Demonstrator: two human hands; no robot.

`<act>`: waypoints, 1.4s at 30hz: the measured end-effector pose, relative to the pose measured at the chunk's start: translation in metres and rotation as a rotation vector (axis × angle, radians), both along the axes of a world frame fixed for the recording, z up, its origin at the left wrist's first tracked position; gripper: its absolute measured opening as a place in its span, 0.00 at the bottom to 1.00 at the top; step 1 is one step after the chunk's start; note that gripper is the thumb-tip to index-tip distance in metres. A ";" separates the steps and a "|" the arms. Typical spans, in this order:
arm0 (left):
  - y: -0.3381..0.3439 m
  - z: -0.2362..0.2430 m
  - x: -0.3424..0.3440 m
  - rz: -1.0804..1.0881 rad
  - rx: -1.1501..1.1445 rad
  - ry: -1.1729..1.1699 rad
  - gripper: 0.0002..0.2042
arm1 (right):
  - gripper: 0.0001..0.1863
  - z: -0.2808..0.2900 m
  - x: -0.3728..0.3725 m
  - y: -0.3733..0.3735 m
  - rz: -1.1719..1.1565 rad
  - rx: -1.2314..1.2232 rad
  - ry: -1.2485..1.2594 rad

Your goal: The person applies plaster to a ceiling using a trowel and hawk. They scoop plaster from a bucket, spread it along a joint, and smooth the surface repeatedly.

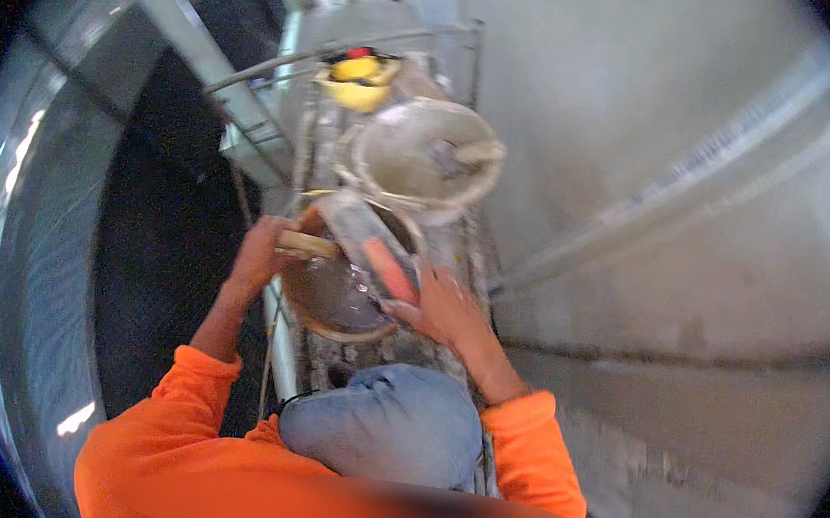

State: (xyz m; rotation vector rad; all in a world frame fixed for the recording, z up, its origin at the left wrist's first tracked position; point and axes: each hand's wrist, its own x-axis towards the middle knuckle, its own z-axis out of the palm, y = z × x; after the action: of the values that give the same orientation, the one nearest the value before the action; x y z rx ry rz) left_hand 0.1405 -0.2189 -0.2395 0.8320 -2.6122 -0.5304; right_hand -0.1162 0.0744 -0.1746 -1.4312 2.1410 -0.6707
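Note:
Over an open bucket (334, 326) of murky water, both my hands are at work. My left hand (262, 252) is closed round a light wooden handle (306, 245); whatever tool it belongs to is partly hidden. A trowel with a red-orange handle (390, 271) and a grey, smeared blade (358, 226) slants across the bucket's mouth. My right hand (442, 308) grips the lower end of that handle, fingers closed. The wooden handle's inner end lies close by the trowel blade; motion blur hides whether they touch.
Beyond the water bucket stands a bigger pale bucket (360, 159), caked with plaster and holding a tool. Behind it is a yellow container (356, 94). A metal rail (283, 69) crosses the narrow plank platform (311, 149). A dark drop (180, 206) lies left; a grey wall (644, 161) rises right.

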 end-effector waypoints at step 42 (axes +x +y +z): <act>-0.011 0.038 0.002 0.209 1.112 0.916 0.22 | 0.15 -0.095 0.002 -0.129 0.138 -0.016 0.131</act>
State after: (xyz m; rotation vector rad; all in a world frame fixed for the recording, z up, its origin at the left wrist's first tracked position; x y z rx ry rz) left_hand 0.1426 -0.2302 -0.2014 0.8078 -1.2536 -1.8199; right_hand -0.1144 -0.0547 -0.2699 -1.6555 2.1135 -0.5577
